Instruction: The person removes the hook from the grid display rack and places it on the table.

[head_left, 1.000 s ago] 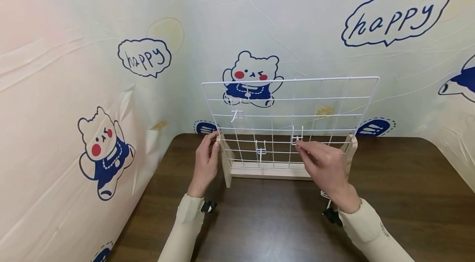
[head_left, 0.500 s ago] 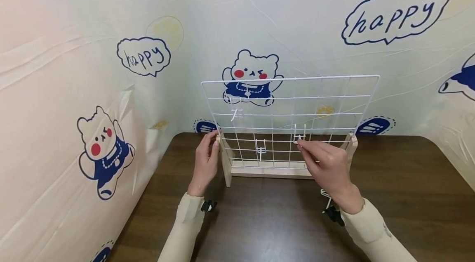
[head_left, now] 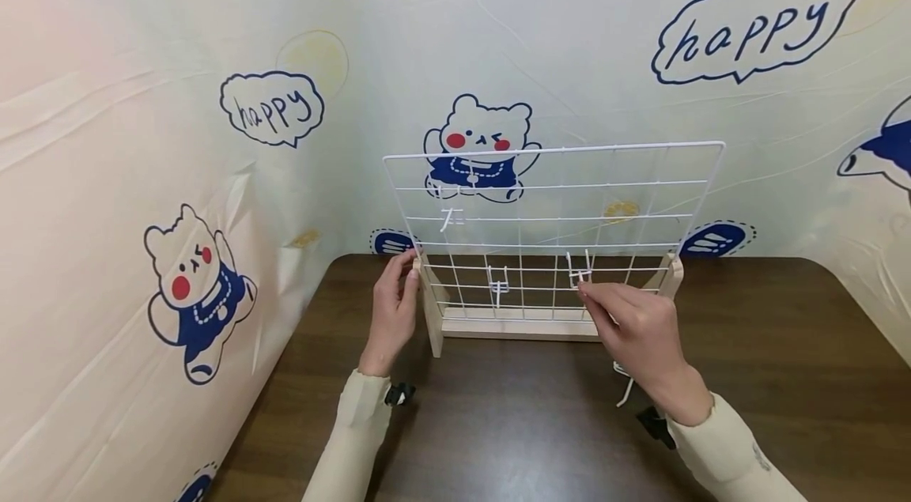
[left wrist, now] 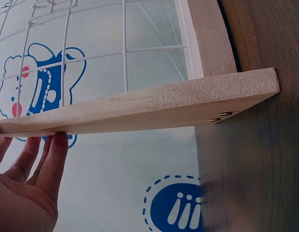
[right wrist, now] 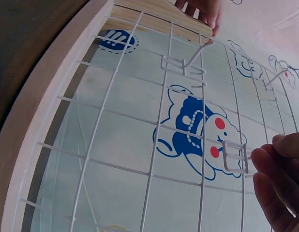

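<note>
A white wire grid panel (head_left: 555, 148) stands upright in a pale wooden frame. My left hand (head_left: 393, 311) holds the frame's left side board (head_left: 431, 320), fingers behind it in the left wrist view, thumb at that view's edge. Between thumb and fingertips, my right hand (head_left: 644, 332) pinches the prong of a white wire hook (head_left: 580, 274). In the right wrist view this hook's square back (right wrist: 235, 157) overlaps the grid wires. A second hook (head_left: 500, 287) hangs low on the grid, left of the held one, and a third hook (head_left: 450, 217) hangs higher at the left.
Below my right hand, another white wire hook (head_left: 626, 391) lies on the dark brown table (head_left: 491, 415), partly hidden by the hand. The frame's wooden crossbar (head_left: 519, 330) runs along the grid's foot. A printed curtain (head_left: 356, 4) hangs behind and at the left.
My right hand has moved slightly right and down, and the pinched hook has come lower against the grid with it. The left hand keeps its hold on the side board.
</note>
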`<action>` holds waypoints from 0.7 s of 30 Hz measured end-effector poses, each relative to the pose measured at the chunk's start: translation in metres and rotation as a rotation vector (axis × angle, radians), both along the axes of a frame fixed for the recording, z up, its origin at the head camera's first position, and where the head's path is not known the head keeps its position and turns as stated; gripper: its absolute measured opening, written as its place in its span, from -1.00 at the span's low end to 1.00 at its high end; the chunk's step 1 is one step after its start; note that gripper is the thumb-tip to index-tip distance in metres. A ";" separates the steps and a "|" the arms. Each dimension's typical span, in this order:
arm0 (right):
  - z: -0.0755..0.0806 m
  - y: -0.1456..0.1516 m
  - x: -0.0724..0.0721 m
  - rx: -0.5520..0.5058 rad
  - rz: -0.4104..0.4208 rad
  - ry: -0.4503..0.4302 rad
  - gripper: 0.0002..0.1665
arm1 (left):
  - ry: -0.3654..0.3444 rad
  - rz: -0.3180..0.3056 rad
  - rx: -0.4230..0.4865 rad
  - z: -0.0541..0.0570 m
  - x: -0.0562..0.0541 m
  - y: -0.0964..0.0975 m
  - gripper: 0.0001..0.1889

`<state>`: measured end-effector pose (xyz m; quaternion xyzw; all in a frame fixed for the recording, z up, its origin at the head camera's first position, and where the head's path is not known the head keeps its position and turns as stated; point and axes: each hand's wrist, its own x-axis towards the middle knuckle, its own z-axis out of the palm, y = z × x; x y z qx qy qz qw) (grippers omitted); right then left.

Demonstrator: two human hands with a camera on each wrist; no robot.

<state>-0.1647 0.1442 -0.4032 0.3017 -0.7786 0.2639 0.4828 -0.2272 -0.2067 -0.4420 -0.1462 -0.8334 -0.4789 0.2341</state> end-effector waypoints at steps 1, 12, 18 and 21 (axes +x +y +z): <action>-0.001 0.001 0.001 0.006 0.000 0.000 -0.52 | -0.001 0.000 -0.002 0.000 0.000 0.000 -0.63; -0.013 0.004 0.008 0.037 0.022 -0.019 -0.49 | 0.000 0.001 0.002 0.000 -0.001 0.000 -0.64; -0.020 0.007 0.011 0.059 0.016 -0.009 -0.48 | -0.004 0.000 0.004 0.000 0.000 -0.001 -0.64; -0.023 0.008 0.014 0.080 0.007 -0.025 -0.47 | -0.010 -0.002 0.005 0.000 0.000 -0.001 -0.64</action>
